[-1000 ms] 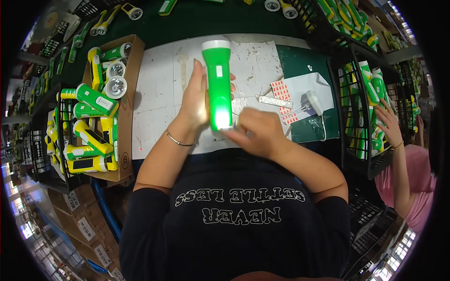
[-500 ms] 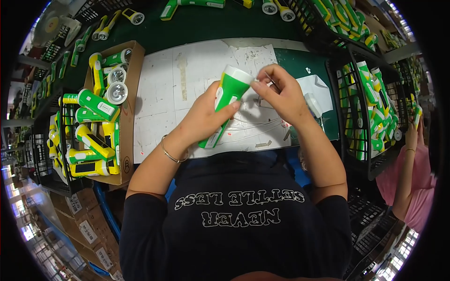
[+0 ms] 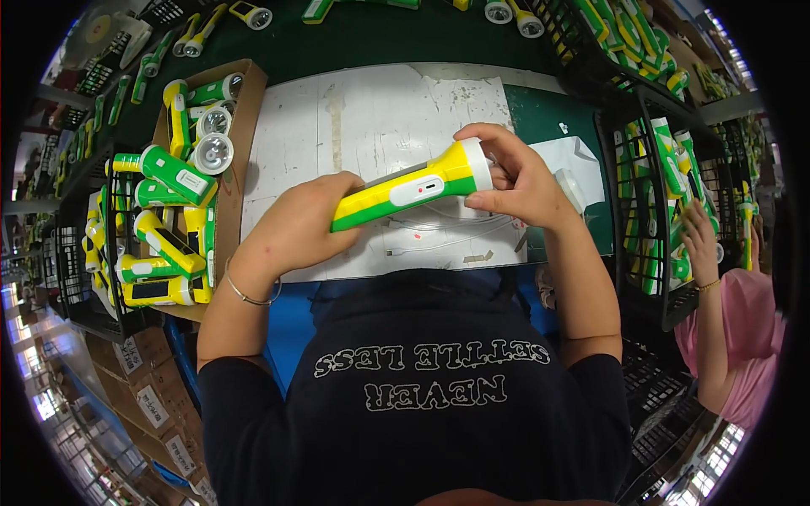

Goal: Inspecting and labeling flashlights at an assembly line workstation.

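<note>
Holds a yellow-and-green flashlight (image 3: pixel 396 185) by its tail (image 3: pixel 346 213) in closed left grip (image 3: pixel 299 221) and by its white-rimmed head (image 3: pixel 479 166) in closed right grip (image 3: pixel 527 181), above the counter (image 3: pixel 536 118). Bears an oval white side panel (image 3: pixel 413 191). Points more sideways than half a second ago, rolled from green to yellow. See flashlights (image 3: pixel 177 177) in a cardboard box (image 3: pixel 245 126) left of left grip, more in a black crate (image 3: pixel 677 304) right of right grip.

One yellow-and-green flashlight (image 3: pixel 403 191) with a white head rim is held at both ends over the white work surface (image 3: pixel 291 126), head angled to upper right, white side panel exposed, showing a red dot and dark slot.
</note>
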